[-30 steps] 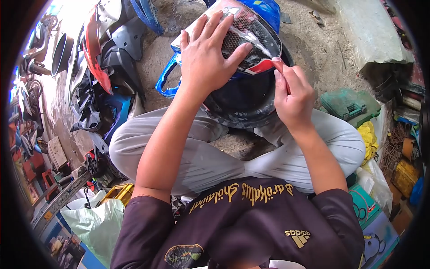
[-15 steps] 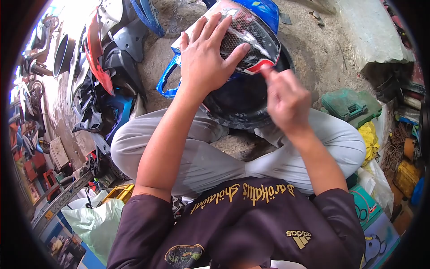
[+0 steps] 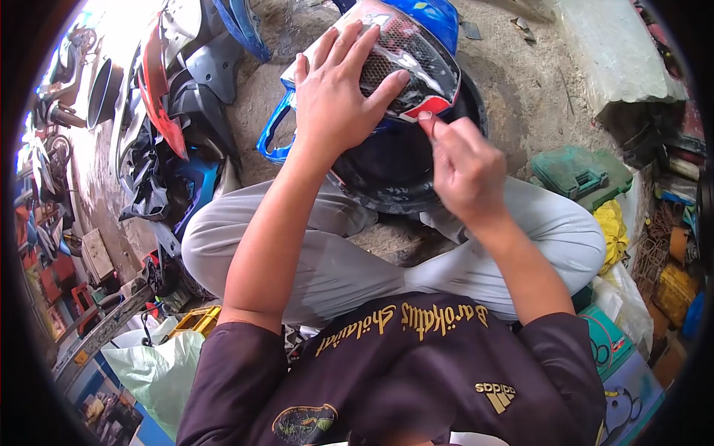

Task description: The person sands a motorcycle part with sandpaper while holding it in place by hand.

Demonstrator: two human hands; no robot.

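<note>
The left hand (image 3: 335, 104) is lying spread flat on the mesh-patterned panel (image 3: 401, 70), gripping nothing and hiding part of it. The right hand (image 3: 470, 171), loosely curled, is touching the panel's red corner (image 3: 431, 108); whether it is pinching anything, I cannot tell. The panel is covering part of a black basin (image 3: 387, 195) before 2 crossed legs (image 3: 242, 238). 1 red fairing (image 3: 158, 104) is sitting left, 1 green case (image 3: 567, 175) right.
</note>
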